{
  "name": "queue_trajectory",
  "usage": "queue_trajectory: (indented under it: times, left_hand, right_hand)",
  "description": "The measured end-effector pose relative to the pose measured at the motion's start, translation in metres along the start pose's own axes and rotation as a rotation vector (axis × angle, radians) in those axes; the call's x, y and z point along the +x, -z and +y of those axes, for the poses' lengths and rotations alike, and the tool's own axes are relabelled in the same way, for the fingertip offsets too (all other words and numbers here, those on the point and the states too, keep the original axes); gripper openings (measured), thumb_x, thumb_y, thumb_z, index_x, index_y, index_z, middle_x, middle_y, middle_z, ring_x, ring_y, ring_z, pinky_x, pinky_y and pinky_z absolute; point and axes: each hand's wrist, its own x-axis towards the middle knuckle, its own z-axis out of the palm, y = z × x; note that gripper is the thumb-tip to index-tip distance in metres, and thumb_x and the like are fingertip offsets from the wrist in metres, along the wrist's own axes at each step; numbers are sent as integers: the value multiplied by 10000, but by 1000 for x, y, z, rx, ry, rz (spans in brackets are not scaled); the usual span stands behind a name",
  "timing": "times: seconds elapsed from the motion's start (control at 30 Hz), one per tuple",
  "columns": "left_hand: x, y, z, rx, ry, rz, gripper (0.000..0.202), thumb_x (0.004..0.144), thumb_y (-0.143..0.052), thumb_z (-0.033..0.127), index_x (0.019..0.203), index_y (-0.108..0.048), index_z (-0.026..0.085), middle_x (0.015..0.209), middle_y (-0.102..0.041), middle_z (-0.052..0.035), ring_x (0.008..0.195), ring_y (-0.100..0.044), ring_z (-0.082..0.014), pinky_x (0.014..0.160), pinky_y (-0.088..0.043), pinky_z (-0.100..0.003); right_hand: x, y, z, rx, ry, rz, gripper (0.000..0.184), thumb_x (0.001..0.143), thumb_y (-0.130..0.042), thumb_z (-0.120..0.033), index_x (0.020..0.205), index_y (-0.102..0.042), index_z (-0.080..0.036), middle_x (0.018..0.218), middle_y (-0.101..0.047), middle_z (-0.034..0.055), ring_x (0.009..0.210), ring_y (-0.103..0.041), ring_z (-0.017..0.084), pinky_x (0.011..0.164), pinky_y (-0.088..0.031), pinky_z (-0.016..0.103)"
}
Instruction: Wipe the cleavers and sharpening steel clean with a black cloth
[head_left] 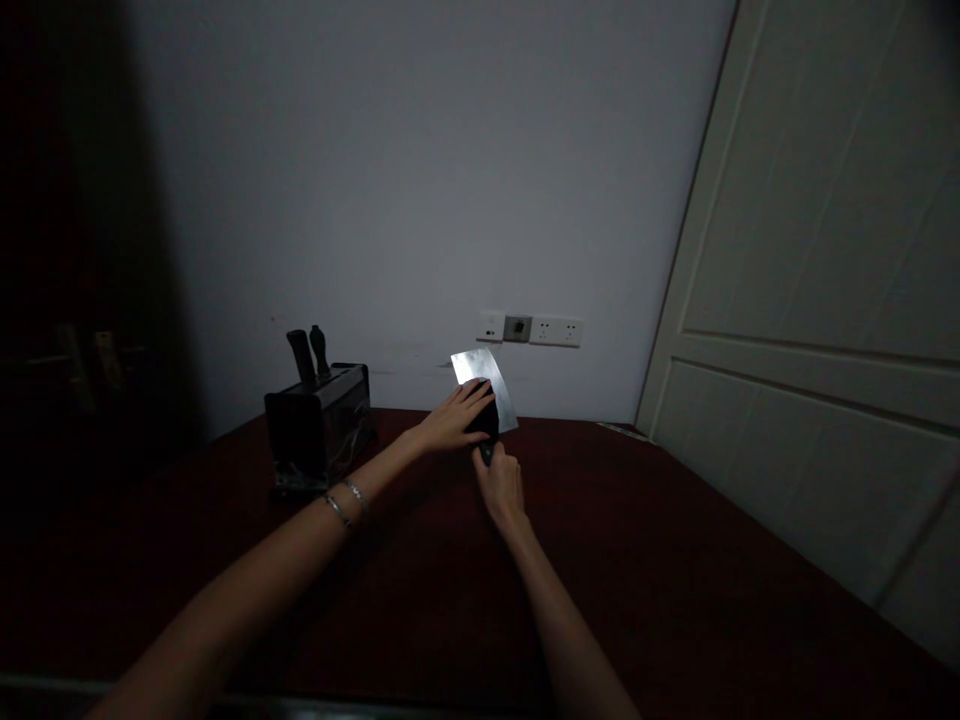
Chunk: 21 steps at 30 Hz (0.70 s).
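A cleaver (501, 392) is held up over the table, its broad shiny blade tilted and pointing up and away from me. My right hand (501, 485) is closed around its dark handle (487, 453). On the near part of the blade lies a black cloth (486, 412), soft-looking, though the dim light hides its detail. My left hand (454, 418) grips this cloth against the blade, fingers stretched across it and thumb at its lower edge. Part of the blade is hidden behind the cloth and fingers.
A dark knife block (319, 420) stands on the left of the dark red table (420, 600), two black handles (301, 355) sticking up from it. Behind are a pale wall with power sockets (555, 331) and, at right, a white panelled door (810, 300).
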Motion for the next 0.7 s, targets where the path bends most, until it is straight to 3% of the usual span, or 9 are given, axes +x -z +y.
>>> queue_trajectory:
  times: [0.37,0.57,0.7]
  left_hand:
    - [0,10,-5,-119,-32,-88,726,736,-599,367,1353,-247,222,1454,-131,-73,1332,-57,-243,1061,-135,-450]
    - [-1,2,2,-65,36,-39,688,750,-580,389,1338,-277,199,1447,-159,-90,1332,-38,-254,1056,-126,-467]
    - [0,7,-4,-87,6,-119,708,731,-605,341,1340,-279,188,1448,-152,-91,1331,-39,-258,1059,-137,-455]
  right_hand:
    - [-5,1,-2,75,-51,0,323,850,-390,-386,917,-561,-120,786,-670,151,740,-644,227,605,-389,256]
    - [-8,-3,-9,125,-62,-15,321,854,-381,-368,930,-561,-114,787,-673,157,739,-647,233,595,-390,261]
    - [-7,0,-7,137,-55,-23,319,848,-389,-378,927,-565,-124,808,-672,157,749,-647,238,597,-390,262]
